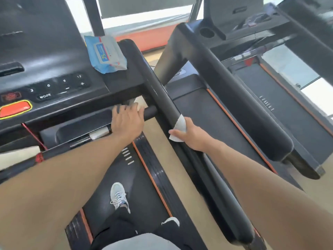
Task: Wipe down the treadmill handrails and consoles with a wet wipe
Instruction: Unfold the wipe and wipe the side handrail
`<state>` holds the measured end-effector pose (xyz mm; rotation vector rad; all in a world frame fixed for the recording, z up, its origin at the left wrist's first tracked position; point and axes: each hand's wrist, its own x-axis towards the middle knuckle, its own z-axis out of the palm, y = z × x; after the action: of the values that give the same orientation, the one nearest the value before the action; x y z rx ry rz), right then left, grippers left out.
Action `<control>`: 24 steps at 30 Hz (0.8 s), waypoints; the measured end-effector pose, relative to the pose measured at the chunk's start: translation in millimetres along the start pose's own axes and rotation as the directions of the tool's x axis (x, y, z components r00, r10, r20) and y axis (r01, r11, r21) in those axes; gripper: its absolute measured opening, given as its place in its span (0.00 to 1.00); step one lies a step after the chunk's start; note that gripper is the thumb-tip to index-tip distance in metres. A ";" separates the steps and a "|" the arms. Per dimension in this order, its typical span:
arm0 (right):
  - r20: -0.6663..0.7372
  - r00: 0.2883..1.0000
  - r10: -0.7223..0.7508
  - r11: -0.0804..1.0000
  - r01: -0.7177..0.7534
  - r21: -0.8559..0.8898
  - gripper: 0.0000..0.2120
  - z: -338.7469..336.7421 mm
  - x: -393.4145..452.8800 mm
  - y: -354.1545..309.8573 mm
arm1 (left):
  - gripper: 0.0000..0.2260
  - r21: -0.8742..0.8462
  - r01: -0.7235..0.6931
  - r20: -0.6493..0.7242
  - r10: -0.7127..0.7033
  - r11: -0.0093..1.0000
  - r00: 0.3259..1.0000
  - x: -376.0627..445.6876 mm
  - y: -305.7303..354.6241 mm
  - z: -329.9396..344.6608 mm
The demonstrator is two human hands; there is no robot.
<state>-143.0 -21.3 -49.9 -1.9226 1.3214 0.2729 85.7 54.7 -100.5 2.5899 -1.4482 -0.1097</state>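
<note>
The person stands on the treadmill belt (144, 195), one grey laced shoe (119, 194) planted on it below and behind both hands. The right hand (191, 135) is wrapped around the right handrail (169, 103), with its fingers closed over a folded white wet wipe (179, 128) pressed against the rail; the wipe shows above and to the left of the thumb, and the fingertips themselves are hidden on the far side of the rail. The left hand (127, 120) rests on the short crossbar (150, 111) under the console, fingers curled over the bar; a second white wipe (138, 103) shows just beyond those fingers, touching them, but whether it is actually gripped cannot be determined. Left of the left hand's fingers, a red safety cord (34, 137) hangs below the console edge. Beyond the left hand's fingers lies the console (54, 69), showing numbered keys, a MODE key and an orange stop button (15, 110) at the far left. Further from the fingers, a blue pack of wet wipes (106, 53) lies on the console's right corner, next to the upper end of the right handrail. To the right of the right hand's fingers, well apart, stands a neighbouring treadmill (252, 98) with its own black handrail and orange-edged belt.
</note>
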 end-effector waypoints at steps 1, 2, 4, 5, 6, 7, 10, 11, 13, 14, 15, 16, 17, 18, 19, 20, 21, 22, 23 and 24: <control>-0.023 0.999 -0.045 0.996 0.043 -0.073 0.43 5.2 -9.9 7.2 | 0.23 -0.014 0.007 -0.018 -0.007 1.000 1.000 -9.9 8.8 6.1; -0.040 0.993 -0.108 0.983 0.100 -0.156 0.46 10.0 -19.0 13.7 | 0.25 -0.067 -0.027 -0.034 0.024 0.997 0.999 -22.7 19.6 12.0; -0.042 0.966 -0.254 0.918 0.227 -0.326 0.49 18.7 -36.7 25.6 | 0.26 -0.335 -0.119 -0.043 0.111 0.935 0.993 -55.4 47.8 23.2; -0.037 0.951 -0.306 0.874 0.265 -0.407 0.50 23.6 -44.5 31.8 | 0.25 -0.520 -0.094 -0.004 0.107 0.849 0.994 -74.8 63.1 26.8; -0.041 0.934 -0.355 0.823 0.292 -0.487 0.49 28.4 -51.1 38.7 | 0.25 -0.685 -0.008 0.062 0.069 0.728 0.996 -94.6 77.5 29.0; -0.051 0.907 -0.418 0.766 0.322 -0.556 0.46 32.9 -56.4 44.5 | 0.24 -0.798 0.103 0.145 0.022 0.594 0.989 -114.1 89.2 32.6; 0.003 0.797 -0.604 0.537 0.410 -0.737 0.35 43.3 -63.1 55.1 | 0.23 -0.863 0.325 0.321 -0.078 0.386 0.944 -160.1 105.1 46.7; 0.065 0.781 -0.621 0.450 0.424 -0.786 0.33 45.4 -60.8 53.5 | 0.23 -0.859 0.357 0.348 -0.095 0.368 0.933 -166.3 103.6 52.8; 0.196 0.781 -0.593 0.273 0.425 -0.863 0.31 46.3 -52.1 38.5 | 0.23 -0.853 0.419 0.391 -0.150 0.311 0.908 -163.1 95.2 62.4; 0.228 0.795 -0.562 0.194 0.395 -0.898 0.31 45.9 -44.9 27.1 | 0.22 -0.852 0.448 0.410 -0.189 0.272 0.892 -155.9 90.5 64.4; 0.227 0.809 -0.542 0.145 0.356 -0.923 0.31 44.7 -36.4 14.4 | 0.22 -0.848 0.476 0.426 -0.234 0.235 0.874 -146.4 85.6 63.7; 0.197 0.818 -0.541 0.138 0.317 -0.938 0.31 43.3 -26.0 2.7 | 0.21 -0.847 0.488 0.429 -0.272 0.209 0.861 -136.0 79.9 61.4; 0.141 0.817 -0.559 0.190 0.292 -0.937 0.32 41.9 -13.1 -6.5 | 0.21 -0.854 0.479 0.412 -0.298 0.204 0.861 -126.9 73.6 55.9; 0.071 0.803 -0.591 0.278 0.285 -0.917 0.33 39.4 1.9 -13.1 | 0.20 -0.864 0.453 0.378 -0.312 0.218 0.871 -118.7 66.9 48.8; -0.007 0.787 -0.617 0.387 0.296 -0.874 0.34 35.0 15.1 -21.1 | 0.19 -0.878 0.409 0.326 -0.315 0.248 0.891 -112.0 60.1 40.0; -0.076 0.778 -0.624 0.498 0.321 -0.805 0.34 30.8 27.0 -27.3 | 0.18 -0.894 0.349 0.261 -0.305 0.282 0.916 -106.5 53.4 31.1; -0.120 0.790 -0.601 0.607 0.354 -0.711 0.35 26.1 38.6 -33.1 | 0.17 -0.907 0.286 0.197 -0.289 0.309 0.937 -102.2 47.9 21.1; -0.153 0.811 -0.565 0.710 0.383 -0.591 0.35 19.6 48.8 -40.8 | 0.16 -0.918 0.225 0.139 -0.268 0.325 0.953 -97.6 43.8 11.1; -0.163 0.854 -0.495 0.802 0.376 -0.463 0.35 12.5 58.5 -50.4 | 0.14 -0.926 0.182 0.098 -0.253 0.332 0.962 -92.4 40.9 4.3; -0.166 0.897 -0.410 0.873 0.333 -0.356 0.35 6.7 66.1 -60.5 | 0.14 -0.933 0.159 0.081 -0.244 0.323 0.966 -86.1 38.9 0.9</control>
<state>-60.0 -53.1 -63.1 -2.5068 1.0608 0.0620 7.7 107.9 -95.9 1.6821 -0.6145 -0.6652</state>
